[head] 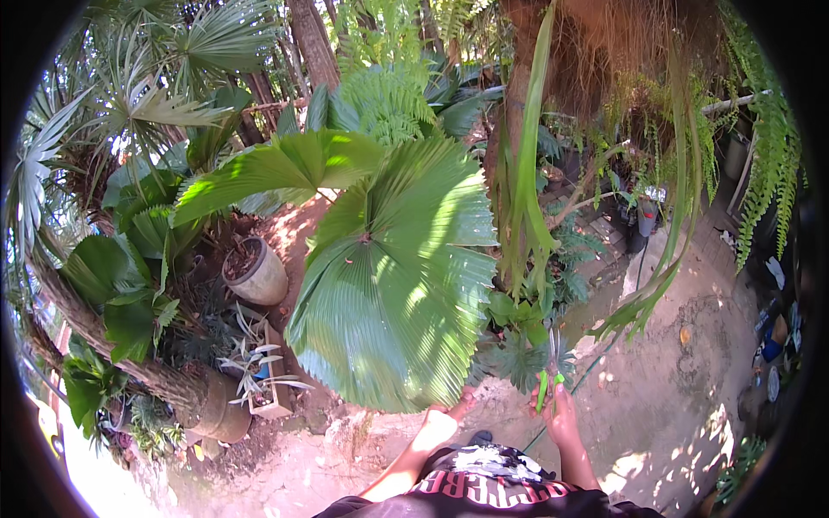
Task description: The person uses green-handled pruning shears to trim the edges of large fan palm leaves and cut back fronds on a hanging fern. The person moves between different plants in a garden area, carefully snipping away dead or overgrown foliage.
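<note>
In my right hand I hold a pair of scissors with bright green handles, blades pointing up and away from me. My left hand is at the bottom edge of a large, round, pleated fan palm leaf. The leaf hides part of that hand, so its grip on the leaf is unclear. This leaf fills the middle of the view, with sun patches across it and a jagged right margin. Behind its upper left spreads a second fan palm leaf. The scissors are apart from the big leaf, to its lower right.
Left of the leaf stand a round pot of soil and a rectangular planter with pale-leaved plants. Long staghorn fern fronds hang at right. A thin hose crosses the concrete ground. A tree trunk leans at far left.
</note>
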A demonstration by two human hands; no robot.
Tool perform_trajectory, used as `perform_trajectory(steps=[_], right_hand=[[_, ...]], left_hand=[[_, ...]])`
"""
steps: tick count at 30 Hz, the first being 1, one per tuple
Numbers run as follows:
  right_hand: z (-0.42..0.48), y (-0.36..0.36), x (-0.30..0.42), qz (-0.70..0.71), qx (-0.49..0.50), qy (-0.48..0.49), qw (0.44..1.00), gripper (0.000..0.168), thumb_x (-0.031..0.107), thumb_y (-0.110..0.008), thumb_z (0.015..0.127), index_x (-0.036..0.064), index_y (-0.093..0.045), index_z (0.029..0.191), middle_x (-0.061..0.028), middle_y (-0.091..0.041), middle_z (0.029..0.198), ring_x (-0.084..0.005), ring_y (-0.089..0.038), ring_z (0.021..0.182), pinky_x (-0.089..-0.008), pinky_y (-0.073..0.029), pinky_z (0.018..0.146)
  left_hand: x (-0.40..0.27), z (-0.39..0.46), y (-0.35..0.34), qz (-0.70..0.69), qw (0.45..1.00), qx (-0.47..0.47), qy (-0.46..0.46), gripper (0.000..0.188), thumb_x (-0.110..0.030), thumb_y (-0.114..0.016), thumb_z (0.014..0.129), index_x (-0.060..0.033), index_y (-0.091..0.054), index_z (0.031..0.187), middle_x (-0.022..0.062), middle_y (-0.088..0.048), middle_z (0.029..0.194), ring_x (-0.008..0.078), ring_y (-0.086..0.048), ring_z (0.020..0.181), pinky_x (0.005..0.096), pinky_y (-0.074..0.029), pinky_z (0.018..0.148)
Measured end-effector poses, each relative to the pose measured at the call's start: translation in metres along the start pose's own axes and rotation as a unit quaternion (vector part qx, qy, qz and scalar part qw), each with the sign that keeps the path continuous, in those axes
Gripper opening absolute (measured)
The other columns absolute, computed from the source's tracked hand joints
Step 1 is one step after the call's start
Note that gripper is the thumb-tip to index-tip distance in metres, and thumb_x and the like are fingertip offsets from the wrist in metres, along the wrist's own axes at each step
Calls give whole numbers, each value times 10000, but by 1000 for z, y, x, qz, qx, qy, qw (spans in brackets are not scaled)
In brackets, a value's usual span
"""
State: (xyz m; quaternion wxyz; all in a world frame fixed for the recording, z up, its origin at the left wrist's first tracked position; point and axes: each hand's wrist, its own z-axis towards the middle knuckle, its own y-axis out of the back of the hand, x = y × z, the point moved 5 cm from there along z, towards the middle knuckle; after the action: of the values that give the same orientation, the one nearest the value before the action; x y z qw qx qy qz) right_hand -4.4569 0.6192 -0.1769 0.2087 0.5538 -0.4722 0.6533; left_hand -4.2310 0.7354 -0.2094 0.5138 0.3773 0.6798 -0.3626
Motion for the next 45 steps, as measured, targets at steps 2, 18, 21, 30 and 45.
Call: perform_trajectory(steps=[2, 18, 21, 30, 45], right_hand=[[-3, 2, 2, 6, 8, -8, 1000, 576, 469, -356, 1069, -6, -460, 1379, -76, -560, 997, -171, -546, 825, -344, -467, 705], [-122, 64, -43, 50, -126, -117, 984, 597, 521, -367, 1054, 22, -480, 1361, -45, -573, 1036, -143, -531, 886, -323, -431, 740], [-156, 71, -69, 56, -194, -161, 966, 586, 525, -364, 1052, 41, -484, 1360, -38, -574, 1035, -139, -531, 873, -316, -429, 727], [-207, 1, -122, 93, -275, -143, 946, 617, 552, -398, 1036, 55, -479, 1393, -25, -602, 1020, -124, -579, 857, -299, -481, 741], [-245, -132, -151, 99, -268, -178, 942, 613, 589, -402, 1014, 93, -516, 1356, -15, -608, 1078, -139, -559, 924, -335, -432, 765]], left_hand=[[4, -17, 5, 6, 999, -31, 9, 289, -303, -624, 990, -57, -696, 1123, 52, -739, 976, 105, -649, 858, 255, -484, 711], [-19, -80, 27, 48, 996, -67, -22, 174, -109, -563, 1010, -36, -623, 1156, 38, -682, 973, 111, -635, 899, 257, -495, 800], [-7, -86, 36, 34, 998, -53, 15, 171, -108, -562, 1011, -36, -624, 1154, 34, -683, 973, 106, -631, 904, 254, -490, 809], [4, -110, 130, 69, 996, 20, 52, 232, -163, -561, 1014, 11, -621, 1155, 61, -678, 973, 133, -626, 910, 284, -489, 812], [52, -132, 291, -53, 992, -50, 105, 163, -139, -548, 1027, -33, -633, 1116, 22, -659, 930, 88, -592, 867, 249, -460, 780]])
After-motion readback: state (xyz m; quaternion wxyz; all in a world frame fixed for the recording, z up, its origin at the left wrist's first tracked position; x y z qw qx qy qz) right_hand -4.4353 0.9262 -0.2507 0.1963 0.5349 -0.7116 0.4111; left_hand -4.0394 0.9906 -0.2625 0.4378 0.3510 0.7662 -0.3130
